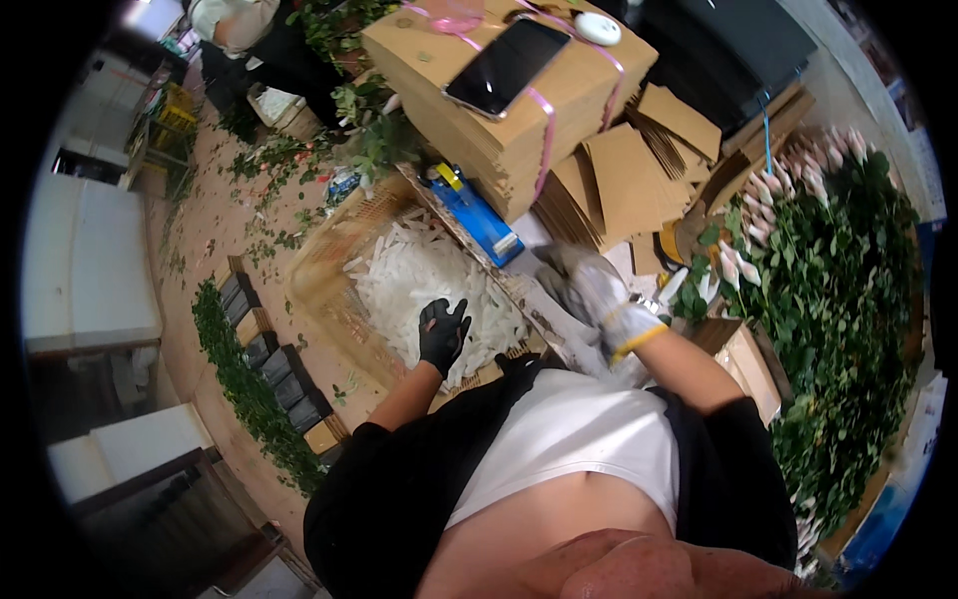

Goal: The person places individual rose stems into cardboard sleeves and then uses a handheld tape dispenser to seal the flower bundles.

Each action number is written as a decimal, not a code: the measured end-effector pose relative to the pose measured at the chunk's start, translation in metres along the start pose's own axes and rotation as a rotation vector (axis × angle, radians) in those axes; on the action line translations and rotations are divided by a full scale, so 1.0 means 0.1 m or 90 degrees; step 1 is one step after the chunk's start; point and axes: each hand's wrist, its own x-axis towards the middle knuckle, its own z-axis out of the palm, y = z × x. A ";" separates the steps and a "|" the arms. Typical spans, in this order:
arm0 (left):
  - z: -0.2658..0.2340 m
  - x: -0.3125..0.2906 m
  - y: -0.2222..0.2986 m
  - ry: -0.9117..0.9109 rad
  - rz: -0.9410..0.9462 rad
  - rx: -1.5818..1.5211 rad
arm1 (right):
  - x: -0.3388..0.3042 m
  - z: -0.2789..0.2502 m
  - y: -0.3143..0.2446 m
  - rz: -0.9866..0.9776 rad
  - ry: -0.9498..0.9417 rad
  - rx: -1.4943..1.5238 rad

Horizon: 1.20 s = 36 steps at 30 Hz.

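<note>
My left hand (pixel 442 334), in a black glove, is over a tan plastic crate (pixel 321 262) heaped with white, strip-like pieces (pixel 417 270). Its fingers are apart, and nothing shows between them. At the table edge to the right, my right hand (pixel 591 287) wears a whitish-grey glove with a yellow cuff. Motion smears its fingers, so whether it holds anything cannot be made out. Just beyond it lies a blue tape dispenser (pixel 477 217) with a yellow part.
A thick stack of cardboard (pixel 439 128) carries a phone (pixel 509 66) and a white rounded object (pixel 597 28). Loose cardboard sheets (pixel 639 185) lean beside it. Pale pink roses with leafy stems (pixel 838 329) fill the right. Leaves litter the floor; another person (pixel 261 50) is at the far left.
</note>
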 end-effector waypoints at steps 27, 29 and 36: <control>-0.50 0.96 1.17 -0.534 -0.043 -1.141 | -3.07 -0.38 0.68 0.434 0.053 0.371; -0.73 0.96 1.72 -0.621 0.081 -1.046 | -3.32 -0.32 0.68 0.416 0.078 0.426; -1.05 1.02 3.91 -0.236 0.924 -0.469 | -3.82 0.29 0.68 0.334 0.368 0.645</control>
